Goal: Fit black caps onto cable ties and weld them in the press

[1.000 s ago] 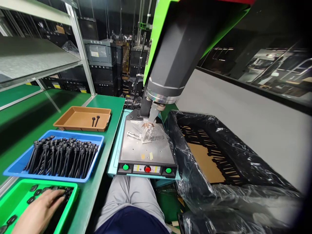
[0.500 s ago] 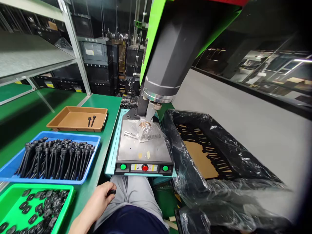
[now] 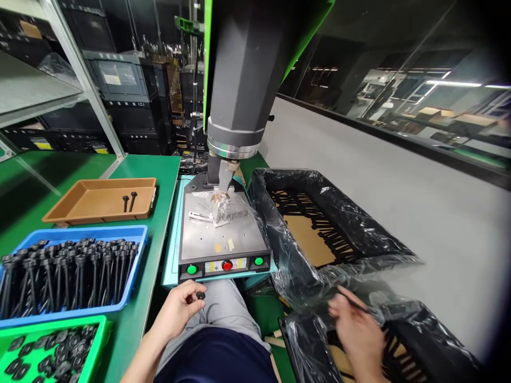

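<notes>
My left hand (image 3: 179, 311) is in front of the machine's base, over my lap. A small black plastic piece (image 3: 200, 295) is pinched between its thumb and fingers; it resembles the loose black pieces (image 3: 64, 348) in the green tray (image 3: 104, 330). At the lower right, my right hand (image 3: 357, 332) is closed on a slim black strip (image 3: 353, 300), whose far end sticks out past the fingers. That hand is above a plastic-lined bin (image 3: 315, 340) holding more dark strips. Ahead stands a press-like machine (image 3: 235, 80), its metal tip over a small fixture (image 3: 219, 213) on a steel plate.
Left on the green bench are a blue tray (image 3: 138, 266) full of black ribbed strips with heads and a brown tray (image 3: 99, 199) with two dark pieces. A second lined bin (image 3: 275, 213) stands right of the machine. Green and red buttons (image 3: 227, 265) line its front.
My right hand has come into view at the lower right, holding a black strip. My left hand has risen slightly with its small piece. The view has shifted to the right.
</notes>
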The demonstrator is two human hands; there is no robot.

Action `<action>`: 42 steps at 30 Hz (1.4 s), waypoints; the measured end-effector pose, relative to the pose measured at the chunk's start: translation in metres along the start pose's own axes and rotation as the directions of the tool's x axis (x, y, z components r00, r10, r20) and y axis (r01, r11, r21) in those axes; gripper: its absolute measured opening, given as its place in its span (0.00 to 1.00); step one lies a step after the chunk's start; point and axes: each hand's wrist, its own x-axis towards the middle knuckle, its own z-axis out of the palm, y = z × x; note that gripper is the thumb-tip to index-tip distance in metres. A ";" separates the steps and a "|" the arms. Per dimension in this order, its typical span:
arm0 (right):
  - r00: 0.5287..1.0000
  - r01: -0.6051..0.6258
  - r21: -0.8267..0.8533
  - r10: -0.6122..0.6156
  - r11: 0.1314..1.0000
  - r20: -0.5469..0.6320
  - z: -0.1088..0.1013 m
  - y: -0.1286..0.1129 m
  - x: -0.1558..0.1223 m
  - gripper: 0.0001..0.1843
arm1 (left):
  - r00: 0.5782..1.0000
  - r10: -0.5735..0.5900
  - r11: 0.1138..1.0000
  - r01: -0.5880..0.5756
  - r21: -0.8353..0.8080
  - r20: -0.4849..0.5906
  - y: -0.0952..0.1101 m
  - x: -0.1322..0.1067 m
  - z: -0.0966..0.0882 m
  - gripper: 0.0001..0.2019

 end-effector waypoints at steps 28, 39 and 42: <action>0.408 0.043 0.556 -0.522 0.830 0.749 0.151 -0.096 -0.075 0.11 | 0.986 0.013 0.937 -0.070 -0.343 -0.166 0.052 0.030 0.000 0.12; 0.427 -0.176 0.548 -0.438 0.818 0.791 0.153 -0.095 -0.077 0.10 | 0.995 0.011 0.904 -0.053 -0.424 -0.099 0.044 0.027 0.012 0.20; 0.410 -0.259 0.544 -0.419 0.798 0.810 0.154 -0.096 -0.079 0.10 | 0.993 -0.003 0.911 -0.047 -0.409 -0.121 0.043 0.027 0.012 0.18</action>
